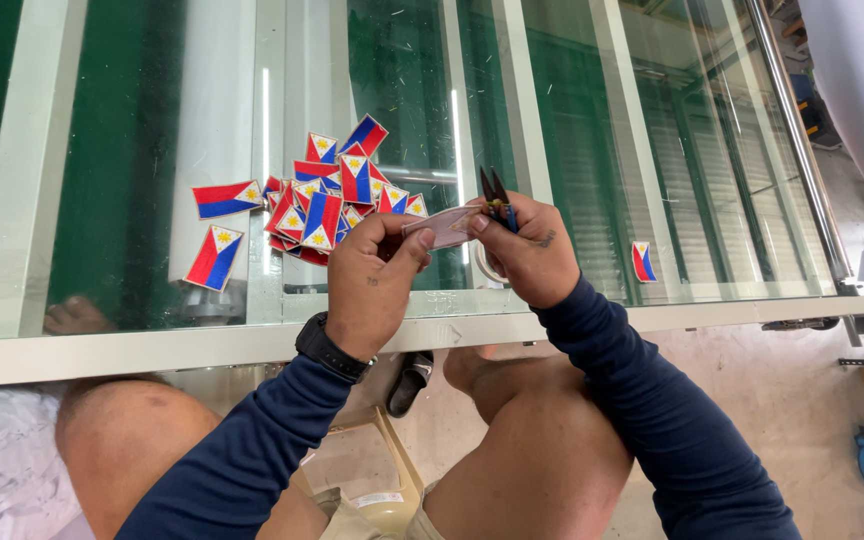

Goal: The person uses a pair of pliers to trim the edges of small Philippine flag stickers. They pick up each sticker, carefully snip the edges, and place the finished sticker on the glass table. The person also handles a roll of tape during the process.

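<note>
Single view, head-worn camera, looks steeply down and slightly forward over person's own forearms and bare knees. Close range: left hand and right hand sit mid-frame. Beyond fingertips, glass table top fills upper half; its near edge runs just below wrists. Left of fingers, pile of flag patches; right of fingers, single flag patch. Floor visible under knees at bottom. No second view, no overlap.

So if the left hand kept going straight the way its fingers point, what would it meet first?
The left hand points right, pinching a patch; just past that it would likely meet the right hand, which holds the snips. Depth looks about equal.
</note>
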